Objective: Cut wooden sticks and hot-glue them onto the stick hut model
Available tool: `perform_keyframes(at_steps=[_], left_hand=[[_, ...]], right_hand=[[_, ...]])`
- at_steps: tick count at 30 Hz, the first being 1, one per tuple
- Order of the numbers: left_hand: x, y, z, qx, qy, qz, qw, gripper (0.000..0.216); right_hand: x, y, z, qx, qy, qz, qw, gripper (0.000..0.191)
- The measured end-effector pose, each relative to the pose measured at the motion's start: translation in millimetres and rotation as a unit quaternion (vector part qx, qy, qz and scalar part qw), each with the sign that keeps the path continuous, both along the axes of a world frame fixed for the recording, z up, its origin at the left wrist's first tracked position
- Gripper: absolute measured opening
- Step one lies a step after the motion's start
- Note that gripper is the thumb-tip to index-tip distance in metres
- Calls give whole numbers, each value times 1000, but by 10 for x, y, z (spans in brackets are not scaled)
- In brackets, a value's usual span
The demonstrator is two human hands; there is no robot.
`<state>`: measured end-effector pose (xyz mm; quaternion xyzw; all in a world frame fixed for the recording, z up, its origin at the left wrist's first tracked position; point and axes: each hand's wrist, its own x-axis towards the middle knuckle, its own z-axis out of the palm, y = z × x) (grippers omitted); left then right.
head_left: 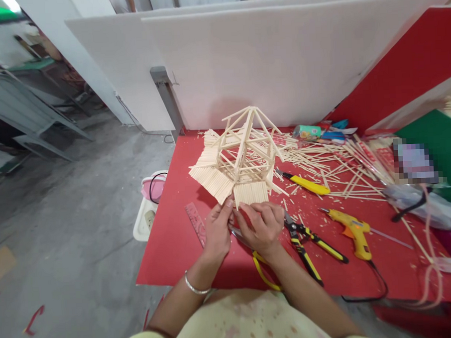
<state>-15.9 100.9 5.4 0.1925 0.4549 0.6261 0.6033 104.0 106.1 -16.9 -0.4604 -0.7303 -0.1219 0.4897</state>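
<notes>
A model building of thin wooden sticks point(244, 147) stands on the red table, with a peaked open frame on top. Slatted panels of side-by-side sticks slope out from its base: one panel point(215, 183) on the left, another panel point(251, 193) at the front. My left hand point(217, 230) is closed, thumb and fingers pinched at the near corner between these panels. Beside it, my right hand point(263, 225) has its fingers bent and pressed on the front panel's near edge. Any small piece between the fingertips is hidden. Scissors with yellow handles point(263, 272) lie partly beneath my right hand.
Right of my hands lie pliers point(305, 242), a yellow glue gun point(353, 228) with its cord, and a yellow utility knife point(309, 184). Loose sticks point(322, 162) cover the table's back right. A pink ruler point(195, 222) lies left. A white board point(258, 63) stands behind.
</notes>
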Motion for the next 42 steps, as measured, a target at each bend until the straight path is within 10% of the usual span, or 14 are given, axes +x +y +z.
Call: perform_keyframes(at_steps=[42], left_hand=[[15, -3, -63, 33, 18, 15, 999, 34]], right_hand=[[0, 3, -17, 62, 21, 0, 998, 38]])
